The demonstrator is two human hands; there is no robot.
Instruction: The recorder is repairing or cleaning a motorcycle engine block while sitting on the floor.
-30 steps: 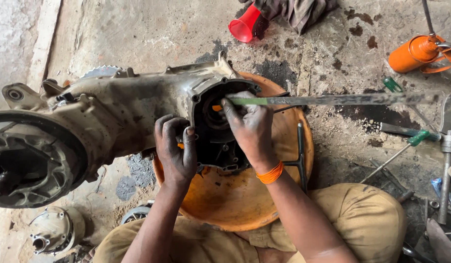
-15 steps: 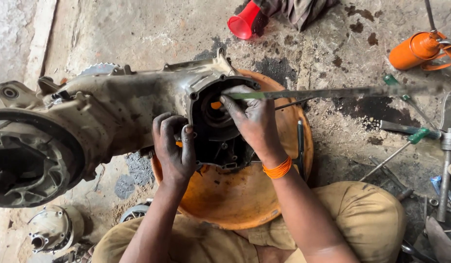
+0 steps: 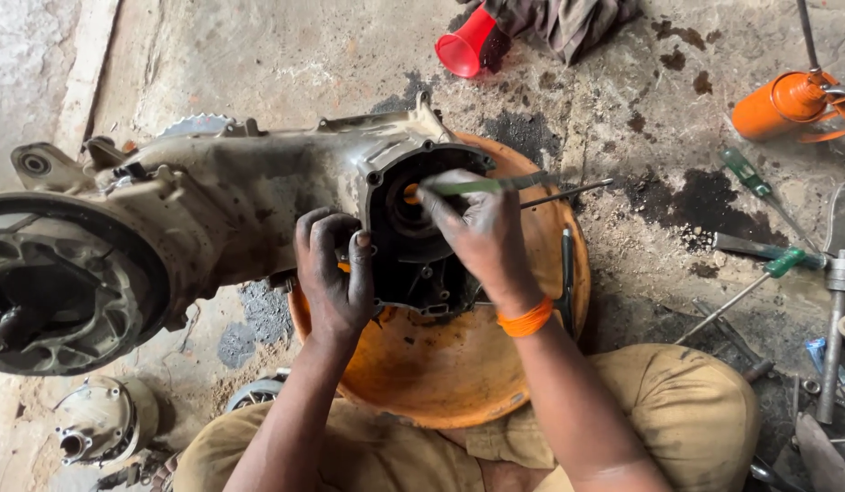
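I see a grey concrete floor [image 3: 258, 55], rough and dirty, with dark oil stains [image 3: 705, 196] on it. A pale raised strip [image 3: 81, 82] runs along one edge. Soft daylight falls on everything.

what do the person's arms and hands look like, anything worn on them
Both forearms are bare, with no sleeves and no gloves. The left hand and the right hand are smeared with dark grease, heaviest on the fingers. The right wrist carries a bright orange band; the left wrist shows nothing worn. No watch or rings are visible.
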